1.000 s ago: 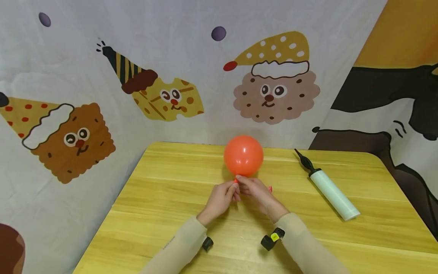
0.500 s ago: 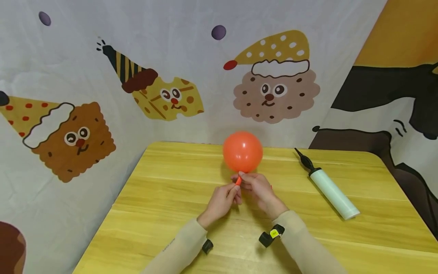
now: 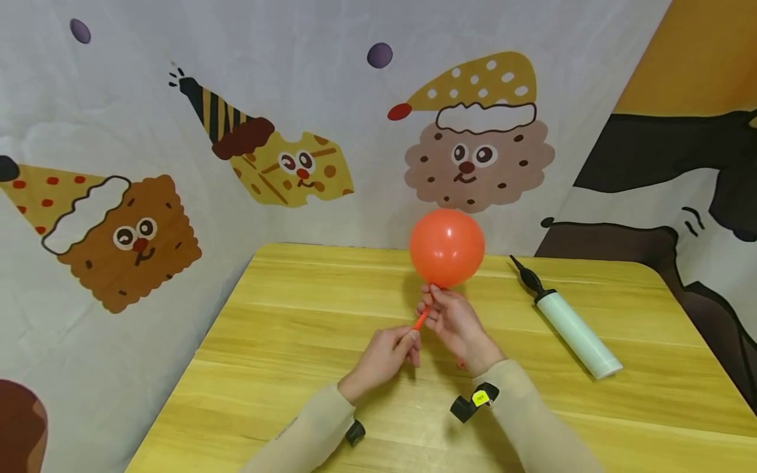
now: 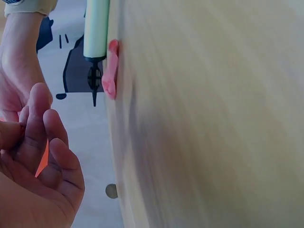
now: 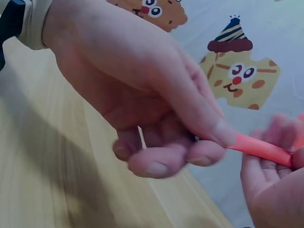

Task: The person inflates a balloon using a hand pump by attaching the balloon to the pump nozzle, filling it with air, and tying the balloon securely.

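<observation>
An inflated orange-red balloon (image 3: 447, 247) floats clear of the table, its round body beyond my hands. My right hand (image 3: 461, 326) pinches the balloon just below the round part. Lower and to the left, my left hand (image 3: 384, 358) pinches the end of the neck (image 3: 421, 320), which is stretched straight between the two hands. The right wrist view shows this taut neck (image 5: 263, 149) running from the left thumb and forefinger to the right fingers. In the left wrist view, the left fingers hide most of the balloon.
A limp pink-red balloon (image 4: 111, 71) lies on the wooden table (image 3: 284, 315), mostly hidden below my right wrist in the head view. To the right lies a pale green hand pump (image 3: 576, 335) with a black nozzle. A cartoon-printed cloth (image 3: 296, 66) hangs behind the table.
The balloon and my right hand have moved up and to the right. My left hand has stayed lower, and the neck between the hands has lengthened.
</observation>
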`<action>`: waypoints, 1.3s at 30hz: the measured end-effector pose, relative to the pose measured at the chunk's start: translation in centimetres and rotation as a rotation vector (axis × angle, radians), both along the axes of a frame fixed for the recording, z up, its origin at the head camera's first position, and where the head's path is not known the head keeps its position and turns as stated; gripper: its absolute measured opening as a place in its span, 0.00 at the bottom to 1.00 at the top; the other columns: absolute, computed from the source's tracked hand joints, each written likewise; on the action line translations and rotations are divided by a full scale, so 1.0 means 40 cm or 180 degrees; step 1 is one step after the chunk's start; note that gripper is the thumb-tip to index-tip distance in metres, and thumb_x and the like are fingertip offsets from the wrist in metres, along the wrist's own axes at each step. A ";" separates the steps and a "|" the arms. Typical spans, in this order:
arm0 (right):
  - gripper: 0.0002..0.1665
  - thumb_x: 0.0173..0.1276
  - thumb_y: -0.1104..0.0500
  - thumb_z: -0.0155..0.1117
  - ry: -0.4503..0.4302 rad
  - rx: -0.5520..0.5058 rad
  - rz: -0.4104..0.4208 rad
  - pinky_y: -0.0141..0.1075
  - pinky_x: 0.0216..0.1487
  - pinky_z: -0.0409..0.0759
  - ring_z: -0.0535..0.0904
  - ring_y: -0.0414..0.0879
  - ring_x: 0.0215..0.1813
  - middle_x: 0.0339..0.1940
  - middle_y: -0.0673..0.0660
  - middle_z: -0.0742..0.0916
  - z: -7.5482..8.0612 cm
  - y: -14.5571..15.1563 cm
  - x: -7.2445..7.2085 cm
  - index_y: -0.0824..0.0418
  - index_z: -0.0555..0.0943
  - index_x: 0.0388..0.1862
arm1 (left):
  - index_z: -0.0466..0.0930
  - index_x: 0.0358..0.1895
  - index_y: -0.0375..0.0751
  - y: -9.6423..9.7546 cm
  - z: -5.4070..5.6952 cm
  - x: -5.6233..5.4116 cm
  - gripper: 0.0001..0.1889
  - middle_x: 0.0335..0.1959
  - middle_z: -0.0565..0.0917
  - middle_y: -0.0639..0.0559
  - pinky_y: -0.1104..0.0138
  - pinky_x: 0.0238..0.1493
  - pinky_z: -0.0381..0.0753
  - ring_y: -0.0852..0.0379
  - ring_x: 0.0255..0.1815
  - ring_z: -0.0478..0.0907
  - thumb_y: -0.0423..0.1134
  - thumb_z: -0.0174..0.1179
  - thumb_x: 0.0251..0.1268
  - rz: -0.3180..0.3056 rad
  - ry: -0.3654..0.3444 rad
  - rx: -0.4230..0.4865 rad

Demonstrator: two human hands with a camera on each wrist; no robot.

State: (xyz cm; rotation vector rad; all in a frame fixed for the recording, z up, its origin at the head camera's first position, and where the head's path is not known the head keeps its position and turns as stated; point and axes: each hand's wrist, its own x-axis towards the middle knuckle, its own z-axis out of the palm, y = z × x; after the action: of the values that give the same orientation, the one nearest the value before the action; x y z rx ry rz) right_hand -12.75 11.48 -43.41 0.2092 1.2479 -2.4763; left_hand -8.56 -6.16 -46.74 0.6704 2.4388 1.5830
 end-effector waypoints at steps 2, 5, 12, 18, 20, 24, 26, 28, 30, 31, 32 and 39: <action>0.14 0.87 0.57 0.45 0.0003 -0.0159 0.0018 0.33 0.43 0.78 0.71 0.41 0.29 0.26 0.48 0.75 0.001 -0.011 0.004 0.61 0.78 0.44 | 0.82 0.36 0.31 0.007 0.003 0.002 0.19 0.22 0.85 0.53 0.59 0.37 0.87 0.64 0.27 0.81 0.39 0.49 0.85 -0.0010 -0.0041 0.0098; 0.15 0.87 0.59 0.44 0.0068 -0.0164 0.0117 0.28 0.30 0.68 0.61 0.38 0.22 0.20 0.46 0.68 -0.002 -0.027 0.007 0.62 0.76 0.42 | 0.82 0.35 0.29 0.020 0.003 0.004 0.19 0.21 0.85 0.50 0.51 0.37 0.87 0.62 0.26 0.82 0.39 0.49 0.85 -0.0040 -0.0102 0.0225; 0.13 0.85 0.59 0.48 0.0362 0.1078 0.0471 0.27 0.23 0.59 0.59 0.37 0.20 0.19 0.46 0.68 -0.007 -0.032 0.003 0.67 0.77 0.45 | 0.83 0.36 0.32 0.006 0.019 0.000 0.19 0.24 0.86 0.51 0.65 0.34 0.85 0.56 0.28 0.83 0.40 0.49 0.85 -0.0222 -0.0015 -0.0025; 0.17 0.82 0.59 0.52 0.1233 0.3179 0.0938 0.33 0.26 0.63 0.66 0.41 0.24 0.21 0.48 0.74 -0.002 0.004 -0.008 0.66 0.83 0.36 | 0.83 0.41 0.41 -0.034 0.085 -0.036 0.08 0.34 0.85 0.54 0.69 0.42 0.82 0.58 0.37 0.81 0.37 0.56 0.81 -0.0144 0.1704 -0.0348; 0.17 0.81 0.61 0.52 0.1557 0.3598 0.1103 0.32 0.24 0.61 0.63 0.41 0.21 0.18 0.49 0.72 -0.003 0.012 -0.010 0.67 0.81 0.32 | 0.83 0.47 0.41 -0.037 0.106 -0.053 0.05 0.44 0.85 0.52 0.66 0.52 0.81 0.56 0.48 0.81 0.37 0.59 0.78 -0.0177 0.2493 -0.0852; 0.12 0.78 0.66 0.55 0.2167 0.4107 0.1360 0.33 0.25 0.69 0.69 0.40 0.23 0.22 0.50 0.79 -0.006 0.013 -0.002 0.65 0.84 0.36 | 0.79 0.62 0.42 -0.036 0.130 -0.079 0.18 0.68 0.76 0.48 0.52 0.73 0.68 0.47 0.74 0.68 0.44 0.63 0.75 -0.0366 0.3373 -0.2024; 0.09 0.77 0.67 0.57 0.2437 0.4247 0.1388 0.35 0.28 0.73 0.72 0.40 0.25 0.26 0.50 0.83 -0.003 0.009 0.008 0.63 0.85 0.39 | 0.75 0.69 0.43 -0.032 0.137 -0.086 0.25 0.76 0.69 0.48 0.46 0.77 0.60 0.45 0.81 0.57 0.49 0.63 0.74 -0.0496 0.3352 -0.2530; 0.07 0.76 0.66 0.60 0.2656 0.4366 0.1356 0.38 0.32 0.77 0.76 0.42 0.28 0.31 0.53 0.87 0.000 0.004 0.020 0.63 0.85 0.45 | 0.72 0.73 0.44 -0.027 0.136 -0.087 0.30 0.78 0.67 0.49 0.41 0.78 0.54 0.45 0.83 0.52 0.52 0.63 0.75 -0.0596 0.3281 -0.2945; 0.07 0.77 0.64 0.62 0.2779 0.4439 0.1326 0.39 0.33 0.79 0.78 0.42 0.30 0.33 0.54 0.88 0.004 -0.001 0.033 0.64 0.85 0.48 | 0.69 0.75 0.44 -0.021 0.131 -0.084 0.31 0.76 0.71 0.51 0.38 0.78 0.53 0.46 0.82 0.56 0.51 0.63 0.75 -0.0640 0.3224 -0.3253; 0.09 0.77 0.64 0.62 0.2801 0.4462 0.1301 0.39 0.34 0.79 0.78 0.42 0.30 0.35 0.56 0.89 0.006 -0.004 0.039 0.65 0.84 0.50 | 0.70 0.75 0.44 -0.019 0.127 -0.081 0.31 0.73 0.74 0.52 0.37 0.77 0.55 0.47 0.80 0.61 0.50 0.64 0.75 -0.0636 0.3217 -0.3335; 0.10 0.76 0.64 0.63 0.2818 0.4481 0.1264 0.40 0.34 0.80 0.79 0.42 0.30 0.36 0.57 0.89 0.006 -0.006 0.042 0.66 0.84 0.52 | 0.71 0.74 0.44 -0.017 0.123 -0.077 0.30 0.69 0.78 0.53 0.37 0.76 0.57 0.48 0.77 0.66 0.48 0.64 0.75 -0.0601 0.3235 -0.3374; 0.11 0.77 0.65 0.62 0.2765 0.4454 0.1041 0.31 0.23 0.69 0.68 0.37 0.19 0.18 0.46 0.76 0.013 -0.012 0.051 0.60 0.84 0.32 | 0.84 0.54 0.50 -0.013 0.110 -0.060 0.14 0.47 0.85 0.56 0.35 0.73 0.61 0.50 0.59 0.79 0.40 0.71 0.68 -0.0158 0.3006 -0.3248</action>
State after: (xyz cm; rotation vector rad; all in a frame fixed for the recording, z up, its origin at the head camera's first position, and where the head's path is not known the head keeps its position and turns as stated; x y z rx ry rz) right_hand -10.71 11.00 -42.89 -0.7414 2.8287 -0.9664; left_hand -10.95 -6.69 -42.33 1.3627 3.2089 -0.2709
